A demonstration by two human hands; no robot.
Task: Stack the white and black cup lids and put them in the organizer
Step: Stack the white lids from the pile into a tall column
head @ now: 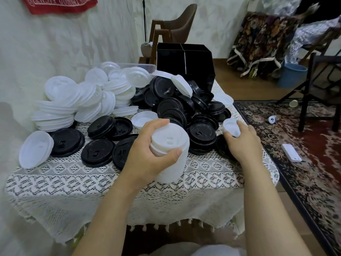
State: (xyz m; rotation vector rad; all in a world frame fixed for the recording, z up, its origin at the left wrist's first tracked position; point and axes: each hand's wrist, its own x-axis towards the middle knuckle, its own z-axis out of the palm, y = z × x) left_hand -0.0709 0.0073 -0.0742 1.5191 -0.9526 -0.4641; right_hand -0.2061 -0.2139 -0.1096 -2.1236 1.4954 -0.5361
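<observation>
Both forearms (114, 209) bare from the lower edge of the frame up to the left hand (147, 150) and right hand (243, 143), visible thumbnail short; pale cloth (212, 251), apparently a garment, at bottom centre between the arms.

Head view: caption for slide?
Left hand grips a stack of white lids; right hand holds a single white lid; black organizer behind.

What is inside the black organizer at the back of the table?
The organizer shows a cross divider and dark compartments, no lids visible; its lower part is hidden behind the lid pile.
</observation>
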